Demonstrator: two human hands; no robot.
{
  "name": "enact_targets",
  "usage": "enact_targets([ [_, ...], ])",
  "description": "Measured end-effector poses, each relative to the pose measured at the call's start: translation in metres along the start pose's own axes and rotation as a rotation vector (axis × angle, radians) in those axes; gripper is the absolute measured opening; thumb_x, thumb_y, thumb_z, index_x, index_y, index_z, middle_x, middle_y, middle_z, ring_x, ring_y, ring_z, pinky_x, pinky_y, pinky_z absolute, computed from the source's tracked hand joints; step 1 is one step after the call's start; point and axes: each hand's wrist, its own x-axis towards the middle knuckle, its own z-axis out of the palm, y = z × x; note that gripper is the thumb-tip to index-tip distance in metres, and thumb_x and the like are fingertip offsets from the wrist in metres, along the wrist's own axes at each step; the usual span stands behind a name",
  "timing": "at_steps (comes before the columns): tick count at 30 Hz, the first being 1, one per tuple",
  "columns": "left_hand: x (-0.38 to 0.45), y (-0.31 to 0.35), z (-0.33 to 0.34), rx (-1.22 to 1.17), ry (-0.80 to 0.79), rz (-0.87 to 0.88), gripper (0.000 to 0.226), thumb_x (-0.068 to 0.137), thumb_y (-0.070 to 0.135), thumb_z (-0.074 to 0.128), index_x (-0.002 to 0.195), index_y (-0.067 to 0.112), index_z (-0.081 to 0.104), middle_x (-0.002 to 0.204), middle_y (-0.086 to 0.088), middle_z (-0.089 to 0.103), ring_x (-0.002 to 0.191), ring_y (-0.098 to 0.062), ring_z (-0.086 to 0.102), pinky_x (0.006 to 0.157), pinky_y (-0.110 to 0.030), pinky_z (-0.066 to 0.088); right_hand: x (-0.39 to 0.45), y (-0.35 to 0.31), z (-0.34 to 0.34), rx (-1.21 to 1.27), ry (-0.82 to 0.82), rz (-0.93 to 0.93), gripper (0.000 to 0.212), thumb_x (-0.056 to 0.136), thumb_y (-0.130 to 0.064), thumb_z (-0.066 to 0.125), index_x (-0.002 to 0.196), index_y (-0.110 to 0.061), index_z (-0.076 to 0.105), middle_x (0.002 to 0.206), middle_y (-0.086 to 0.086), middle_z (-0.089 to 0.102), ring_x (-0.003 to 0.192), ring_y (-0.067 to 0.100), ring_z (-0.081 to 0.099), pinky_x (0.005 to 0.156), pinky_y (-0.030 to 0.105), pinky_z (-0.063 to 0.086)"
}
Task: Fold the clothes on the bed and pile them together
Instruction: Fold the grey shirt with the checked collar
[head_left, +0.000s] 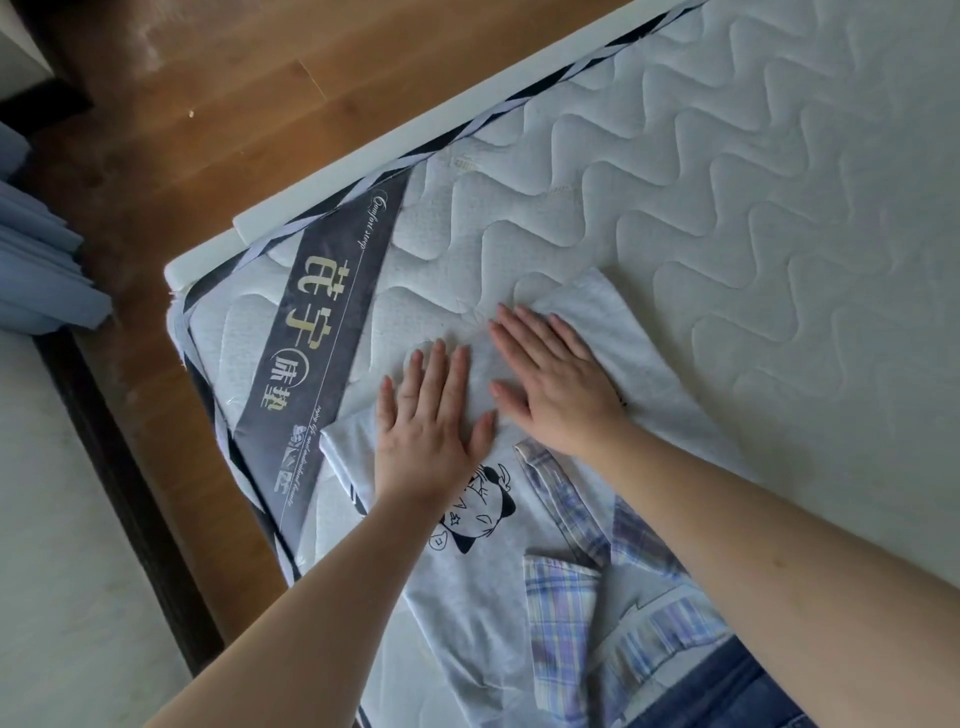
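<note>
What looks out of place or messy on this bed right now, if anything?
One thing: the plaid shirt lies crumpled and askew, draped over the white cartoon T-shirt instead of lying folded. Both hands, left and right, press flat on the T-shirt. Nothing looks torn or spilled.

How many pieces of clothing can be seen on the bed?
3: a white T-shirt under both flat hands, a plaid shirt lying on it, and blue denim at the bottom edge. More may be out of frame.

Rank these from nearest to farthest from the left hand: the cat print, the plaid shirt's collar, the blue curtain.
From the left hand, in the head view:
1. Cat print, just below the wrist.
2. Plaid shirt collar, lower right.
3. Blue curtain, far left beside the bed.
</note>
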Motion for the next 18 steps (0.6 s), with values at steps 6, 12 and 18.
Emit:
enact_targets([
  [6,-0.013,-0.022,-0.004,-0.022,-0.029,-0.113,0.077,0.096,0.064,0.018,0.157,0.017,0.012,0.164,-0.003,0.012,0.152,-0.020,0.008,0.123,-0.046,0.007,0.005,0.047,-0.003,-0.031,-0.019,0.173,0.068,0.099,-0.054,0.022,0.154,-0.014,0.024,0.161,0.002,0.020,0.149,0.015,0.015,0.121,0.039,0.015],
  [12,-0.015,-0.031,0.000,0.038,-0.074,-0.139,0.077,0.097,0.063,0.011,0.157,0.016,0.001,0.165,-0.002,0.000,0.152,-0.019,-0.003,0.123,-0.048,0.003,0.007,0.052,0.008,0.063,0.035,0.419,0.075,0.092,-0.056,0.034,0.153,-0.012,0.024,0.161,0.009,0.018,0.149,0.023,0.015,0.121,0.044,0.013],
  [18,-0.011,-0.032,0.002,0.045,-0.120,-0.127,0.075,0.096,0.064,0.002,0.156,0.021,-0.011,0.165,-0.001,-0.007,0.151,-0.018,-0.012,0.123,-0.045,0.000,0.008,0.051,0.007,0.073,0.009,0.384,0.074,0.095,-0.053,0.032,0.154,-0.010,0.019,0.162,0.010,0.013,0.149,0.022,0.013,0.121,0.041,0.010],
])
